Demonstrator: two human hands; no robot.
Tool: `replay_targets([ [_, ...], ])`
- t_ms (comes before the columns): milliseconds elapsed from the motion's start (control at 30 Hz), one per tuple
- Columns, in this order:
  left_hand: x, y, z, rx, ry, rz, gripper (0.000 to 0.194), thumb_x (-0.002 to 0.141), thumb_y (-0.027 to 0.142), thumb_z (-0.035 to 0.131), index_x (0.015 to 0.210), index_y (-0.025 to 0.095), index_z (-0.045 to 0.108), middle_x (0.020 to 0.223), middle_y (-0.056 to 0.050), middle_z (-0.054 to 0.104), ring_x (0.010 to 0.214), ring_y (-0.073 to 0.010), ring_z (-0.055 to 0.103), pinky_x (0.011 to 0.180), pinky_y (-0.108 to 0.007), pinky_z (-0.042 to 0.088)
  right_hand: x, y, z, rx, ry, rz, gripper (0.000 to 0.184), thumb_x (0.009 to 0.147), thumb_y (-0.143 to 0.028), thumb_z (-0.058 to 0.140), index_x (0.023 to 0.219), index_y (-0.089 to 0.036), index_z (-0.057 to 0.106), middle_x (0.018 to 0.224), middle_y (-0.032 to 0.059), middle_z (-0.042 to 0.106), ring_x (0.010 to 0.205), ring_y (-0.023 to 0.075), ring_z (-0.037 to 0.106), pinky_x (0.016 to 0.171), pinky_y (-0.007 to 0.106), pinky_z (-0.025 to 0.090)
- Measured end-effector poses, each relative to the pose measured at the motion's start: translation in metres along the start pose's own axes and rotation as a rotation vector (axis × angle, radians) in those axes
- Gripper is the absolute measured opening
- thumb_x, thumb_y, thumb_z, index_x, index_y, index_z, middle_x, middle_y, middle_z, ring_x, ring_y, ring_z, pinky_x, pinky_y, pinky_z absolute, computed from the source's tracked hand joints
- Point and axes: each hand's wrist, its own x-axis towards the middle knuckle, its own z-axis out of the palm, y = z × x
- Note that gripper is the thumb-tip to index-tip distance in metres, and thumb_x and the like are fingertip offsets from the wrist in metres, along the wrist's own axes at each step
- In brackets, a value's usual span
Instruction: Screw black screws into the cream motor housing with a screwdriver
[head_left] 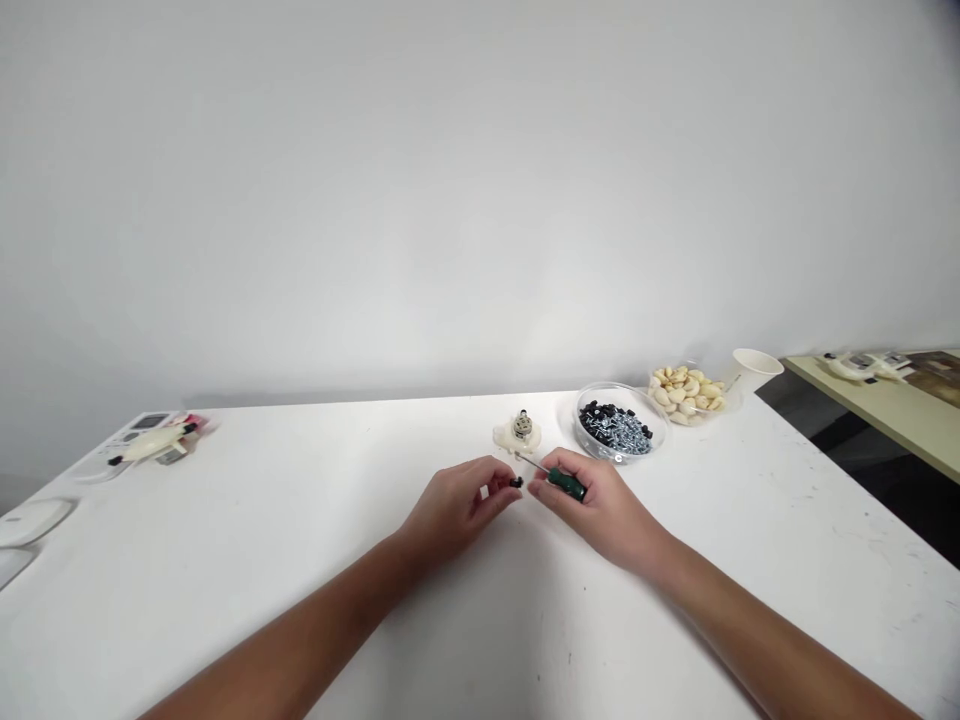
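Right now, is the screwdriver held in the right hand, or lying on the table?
Held: the right hand grips the green screwdriver handle.

Back corner of the table (757, 440) has a clear bowl (733, 398) of what look like cashews, with a paper cup (756, 368) just beside it. Far left there's a white plastic gadget (154, 442), plus a round white pad (34, 520). Another table (862, 400) sits off right.

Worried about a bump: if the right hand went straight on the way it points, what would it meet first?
Probably the small black part pinched in the left hand, though depth is unclear from this view.
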Motion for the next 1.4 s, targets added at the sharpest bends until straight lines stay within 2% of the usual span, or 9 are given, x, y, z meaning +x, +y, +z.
replay_targets([
  [200, 0.000, -0.001, 0.003, 0.024, 0.030, 0.083, 0.022, 0.103, 0.039, 0.058, 0.096, 0.021, 0.067, 0.084, 0.001, 0.070, 0.068, -0.0112, 0.057, 0.066, -0.023, 0.045, 0.003, 0.009, 0.006, 0.055, 0.011, -0.023, 0.030, 0.094, -0.048, 0.072, 0.108, -0.022, 0.078, 0.068, -0.0029, 0.050, 0.065, 0.0137, 0.041, 0.060, 0.027, 0.030],
  [567, 0.000, -0.002, 0.004, 0.038, 0.021, 0.152, 0.021, 0.102, 0.040, 0.062, 0.094, 0.021, 0.068, 0.080, 0.001, 0.069, 0.066, -0.0120, 0.058, 0.066, -0.025, 0.046, 0.010, 0.019, 0.006, 0.048, 0.037, -0.077, 0.023, 0.094, -0.044, 0.072, 0.097, -0.024, 0.082, 0.075, -0.0008, 0.069, 0.070, 0.0152, 0.056, 0.063, 0.026, 0.041],
  [700, 0.006, -0.006, 0.004, 0.021, 0.157, 0.055, 0.032, 0.104, 0.041, 0.055, 0.130, 0.024, 0.062, 0.124, -0.009, 0.069, 0.111, -0.0227, 0.064, 0.091, -0.035, 0.052, 0.012, 0.024, 0.003, -0.036, 0.136, -0.083, 0.022, 0.098, -0.044, 0.066, 0.103, -0.026, 0.079, 0.092, 0.0003, 0.077, 0.080, 0.0184, 0.064, 0.071, 0.029, 0.045],
  [800, 0.012, -0.011, 0.006, 0.022, 0.183, -0.079, 0.065, 0.102, 0.044, 0.057, 0.159, 0.023, 0.035, 0.159, -0.015, 0.046, 0.144, -0.0324, 0.046, 0.109, -0.046, 0.047, 0.015, 0.030, 0.003, -0.113, 0.187, -0.080, 0.020, 0.099, -0.040, 0.064, 0.102, -0.026, 0.078, 0.089, 0.0003, 0.077, 0.075, 0.0190, 0.065, 0.067, 0.030, 0.044],
  [933, 0.012, -0.011, 0.007, -0.053, 0.064, -0.121, 0.076, 0.099, 0.044, 0.061, 0.164, 0.028, 0.026, 0.160, -0.013, 0.047, 0.138, -0.0348, 0.052, 0.079, -0.037, 0.058, 0.017, 0.035, 0.005, -0.171, 0.223, -0.063, 0.020, 0.098, -0.038, 0.063, 0.097, -0.024, 0.078, 0.081, 0.0008, 0.076, 0.070, 0.0200, 0.065, 0.063, 0.030, 0.043],
  [1033, 0.010, -0.011, 0.005, -0.106, 0.098, -0.144, 0.068, 0.098, 0.042, 0.061, 0.159, 0.031, 0.032, 0.149, -0.012, 0.056, 0.124, -0.0301, 0.062, 0.066, -0.031, 0.056, 0.018, 0.036, 0.004, -0.199, 0.252, -0.064, 0.020, 0.098, -0.038, 0.063, 0.098, -0.024, 0.077, 0.083, 0.0012, 0.077, 0.070, 0.0203, 0.066, 0.063, 0.030, 0.044],
  [1100, 0.010, -0.013, 0.006, -0.072, 0.153, -0.129, 0.069, 0.097, 0.044, 0.064, 0.157, 0.028, 0.033, 0.148, -0.013, 0.055, 0.131, -0.0307, 0.058, 0.086, -0.038, 0.058, 0.019, 0.038, 0.004, -0.216, 0.273, -0.072, 0.019, 0.099, -0.037, 0.062, 0.100, -0.025, 0.077, 0.085, 0.0014, 0.077, 0.070, 0.0204, 0.067, 0.064, 0.030, 0.045],
  [1200, 0.015, -0.017, 0.011, 0.062, 0.181, -0.125, 0.082, 0.092, 0.054, 0.069, 0.159, 0.024, 0.031, 0.158, -0.015, 0.047, 0.147, -0.0347, 0.044, 0.118, -0.053, 0.041, 0.022, 0.041, 0.004, -0.241, 0.313, -0.088, 0.019, 0.100, -0.035, 0.059, 0.102, -0.024, 0.074, 0.087, 0.0022, 0.078, 0.074, 0.0213, 0.069, 0.068, 0.031, 0.047],
  [1400, 0.020, -0.014, 0.017, 0.256, 0.055, -0.101, 0.087, 0.089, 0.058, 0.071, 0.158, 0.019, 0.036, 0.160, -0.017, 0.046, 0.152, -0.0399, 0.036, 0.127, -0.059, 0.026, 0.029, 0.045, 0.007, -0.298, 0.350, -0.102, 0.019, 0.100, -0.035, 0.057, 0.105, -0.023, 0.071, 0.088, 0.0044, 0.077, 0.078, 0.0237, 0.069, 0.072, 0.032, 0.046],
])
